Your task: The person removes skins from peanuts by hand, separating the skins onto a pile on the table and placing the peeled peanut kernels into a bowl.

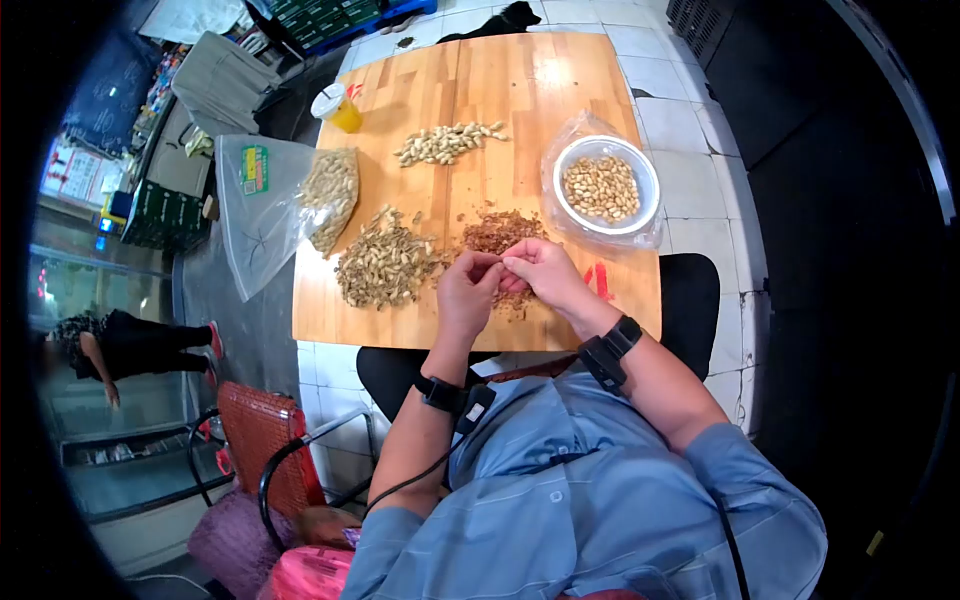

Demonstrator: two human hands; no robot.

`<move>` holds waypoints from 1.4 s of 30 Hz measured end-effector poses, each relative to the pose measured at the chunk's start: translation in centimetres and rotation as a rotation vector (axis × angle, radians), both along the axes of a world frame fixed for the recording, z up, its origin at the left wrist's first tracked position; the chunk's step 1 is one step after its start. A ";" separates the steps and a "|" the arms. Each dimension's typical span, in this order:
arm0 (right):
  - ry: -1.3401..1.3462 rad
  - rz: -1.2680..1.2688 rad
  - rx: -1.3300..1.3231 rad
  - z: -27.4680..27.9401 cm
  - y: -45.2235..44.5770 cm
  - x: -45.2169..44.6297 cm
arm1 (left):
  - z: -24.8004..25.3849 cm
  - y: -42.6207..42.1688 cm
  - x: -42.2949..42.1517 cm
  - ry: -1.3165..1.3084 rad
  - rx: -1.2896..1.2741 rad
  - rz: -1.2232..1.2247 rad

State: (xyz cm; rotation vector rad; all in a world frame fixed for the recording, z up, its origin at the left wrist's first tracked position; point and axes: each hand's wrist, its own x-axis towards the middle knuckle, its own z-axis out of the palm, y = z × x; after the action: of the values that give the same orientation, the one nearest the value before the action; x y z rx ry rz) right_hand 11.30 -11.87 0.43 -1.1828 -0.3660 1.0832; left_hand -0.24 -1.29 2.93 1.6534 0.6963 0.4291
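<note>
Fingertip to fingertip, my left hand (468, 292) and my right hand (545, 272) meet above the near edge of the table. Both are closed in a pinch, and whatever lies between the fingers is too small and covered to make out. Directly beneath and behind them is a heap of reddish-brown peanut skins (502, 230). A pile of broken peanut shells (385, 262) lies left of my left hand. Beyond my right hand, a white bowl (650, 190) on clear plastic holds peeled peanut kernels (600, 188). Farther back sits a row of unshelled peanuts (445, 143).
A clear plastic bag (262, 205) of peanuts (332, 190) overhangs the left edge of the wooden table (540, 90). At the back left stands a lidded cup (340, 108) of yellow drink. A person (130, 345) is at the far left, near a red-brown chair (262, 440).
</note>
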 end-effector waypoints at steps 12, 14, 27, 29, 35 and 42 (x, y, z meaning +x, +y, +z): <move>0.254 -0.075 0.031 -1.0 -1.3 1.5 | 1.4 0.5 3.9 0.076 0.110 -0.020; 0.271 -0.128 0.021 -1.4 -1.2 1.7 | 5.3 -1.2 6.4 0.018 0.129 -0.069; 0.267 -0.100 0.052 -2.5 -1.3 2.7 | 6.1 -1.5 10.9 0.005 0.260 -0.029; 0.291 -0.116 -0.013 -0.4 -1.4 2.6 | 5.9 -1.0 8.3 0.102 0.368 0.002; -0.054 -0.016 -0.086 -0.9 -0.8 1.8 | 2.1 -0.7 2.2 0.140 0.208 -0.045; 0.046 -0.007 -0.025 -0.8 -0.5 1.1 | 0.1 -0.3 0.7 -0.014 -0.014 -0.061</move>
State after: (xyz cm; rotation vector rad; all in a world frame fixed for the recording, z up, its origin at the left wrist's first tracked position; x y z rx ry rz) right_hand 12.37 -12.36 -0.39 -1.1789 -0.3133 1.1097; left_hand 0.45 -1.59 3.03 1.6528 0.6349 0.3911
